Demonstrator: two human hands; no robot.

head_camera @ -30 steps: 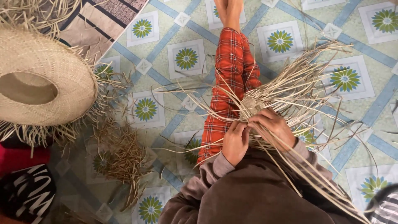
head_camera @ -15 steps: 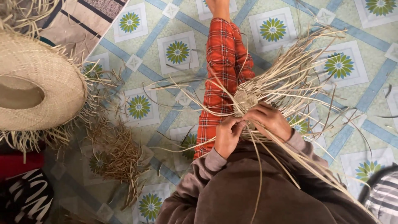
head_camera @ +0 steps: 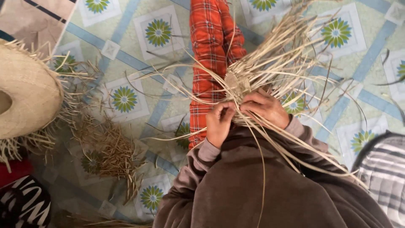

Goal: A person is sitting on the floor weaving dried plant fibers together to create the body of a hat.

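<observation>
Brown sleeves nearest the camera; both hands raised over the lap. Left hand [head_camera: 219, 122]: fingers curled shut, pinching several pale straw strands [head_camera: 270, 76] just below the small woven start [head_camera: 237, 83]. Right hand [head_camera: 265, 107]: fingers bent over and closed on the strands at the same spot, touching the woven start from its lower side. Woven start sits above the red plaid leg [head_camera: 211, 50], with loose strands fanning out toward the far right corner of the floor mat [head_camera: 139, 63] and trailing down over the brown top.

Judgement: step in hand looks like plaiting the centre of a straw piece; early stage, woven part small, most strands loose. Next move likely calls for holding the crossing tight with one hand while the other lifts a single strand over its neighbour.

Farther left on the mat: heap of straw trimmings [head_camera: 112, 147]; beyond it, at the left edge, a finished straw hat [head_camera: 25, 93] with fringed brim.
</observation>
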